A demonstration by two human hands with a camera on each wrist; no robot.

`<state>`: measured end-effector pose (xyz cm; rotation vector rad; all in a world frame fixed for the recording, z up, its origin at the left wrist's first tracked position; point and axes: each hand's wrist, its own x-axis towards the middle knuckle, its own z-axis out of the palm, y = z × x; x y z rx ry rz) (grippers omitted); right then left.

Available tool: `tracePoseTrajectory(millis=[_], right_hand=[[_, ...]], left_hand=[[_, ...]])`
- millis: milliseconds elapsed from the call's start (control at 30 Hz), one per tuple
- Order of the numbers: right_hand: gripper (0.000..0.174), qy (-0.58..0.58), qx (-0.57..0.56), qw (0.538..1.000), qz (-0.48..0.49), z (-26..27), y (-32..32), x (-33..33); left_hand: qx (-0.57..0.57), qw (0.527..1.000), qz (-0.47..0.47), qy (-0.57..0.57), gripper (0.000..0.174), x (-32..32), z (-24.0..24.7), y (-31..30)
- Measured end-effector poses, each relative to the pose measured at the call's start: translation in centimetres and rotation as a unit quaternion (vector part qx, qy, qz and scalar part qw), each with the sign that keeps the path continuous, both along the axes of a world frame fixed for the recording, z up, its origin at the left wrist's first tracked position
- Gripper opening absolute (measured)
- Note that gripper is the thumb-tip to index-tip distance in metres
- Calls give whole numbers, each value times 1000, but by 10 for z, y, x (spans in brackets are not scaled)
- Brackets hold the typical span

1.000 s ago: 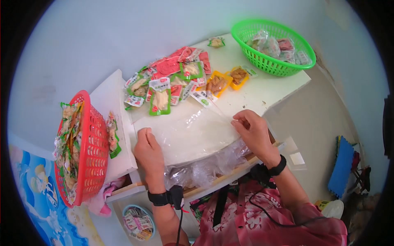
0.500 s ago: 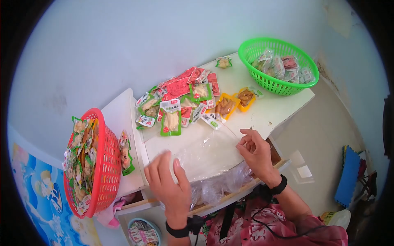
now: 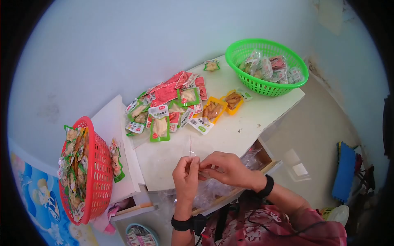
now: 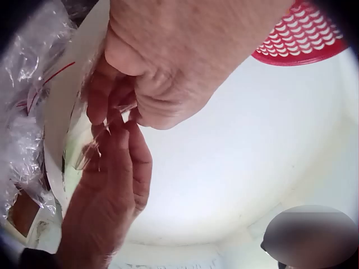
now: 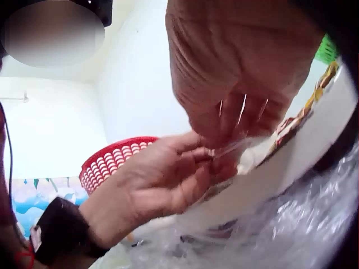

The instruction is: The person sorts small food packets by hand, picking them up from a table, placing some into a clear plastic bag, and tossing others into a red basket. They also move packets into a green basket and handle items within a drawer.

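Observation:
Both hands meet over the front edge of the white table (image 3: 242,135). My left hand (image 3: 186,177) pinches a clear plastic bag (image 5: 238,147) between thumb and fingers. From the other side my right hand (image 3: 230,170) pinches the same thin film, its fingertips right against the left ones. In the left wrist view the film (image 4: 92,154) runs across the fingers of both hands. Most of the bag is hidden behind the hands. Past them lies a heap of snack packets, the nearest a green-edged packet (image 3: 159,128).
A red basket (image 3: 98,176) full of packets stands at left, beside a loose packet (image 3: 116,160). A green basket (image 3: 262,84) with bagged packets sits at the back right. Yellow packets (image 3: 213,110) lie mid-table. Below the hands, an open drawer (image 3: 269,166) holds crumpled clear bags (image 4: 25,151).
The left hand left the bag's left side, opened, then came right to meet the right hand. The film spread over the table is now gathered at the fingers.

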<state>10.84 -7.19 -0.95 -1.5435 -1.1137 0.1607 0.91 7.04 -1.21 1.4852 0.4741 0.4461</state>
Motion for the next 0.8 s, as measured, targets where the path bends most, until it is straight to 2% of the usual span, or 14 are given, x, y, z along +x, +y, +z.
tracePoseTrajectory(millis=[67,167,267,367,467,567,667,767,800], right_hand=[[18,-10,-38,997,61,12,-6,21],[14,-32,-55,998,-17,27,-7,54],[11,-127,-121,980,-88,35,0,86],[19,-250,-111,952,-136,27,20,99],[34,-329,-214,907,-152,34,42,96],[34,-393,-225,880,-141,23,61,102],[23,-407,-288,855,-143,15,65,104],[12,-472,-316,813,-128,9,50,108],[12,-468,-298,821,-138,9,39,107]], left_hand=[[-2,1000,7,2,15,1,-4,-1],[-2,1000,6,-8,13,2,-7,-4],[-6,1000,0,-18,12,1,-9,-2],[-30,999,0,-29,11,0,-10,1],[-38,999,-1,-39,10,-1,-12,2],[-41,999,5,-36,10,-2,-9,0],[-37,999,1,-36,10,-3,-10,-2],[-25,999,-10,-35,10,-4,-10,-1],[-24,999,-14,-34,10,-4,-10,0]])
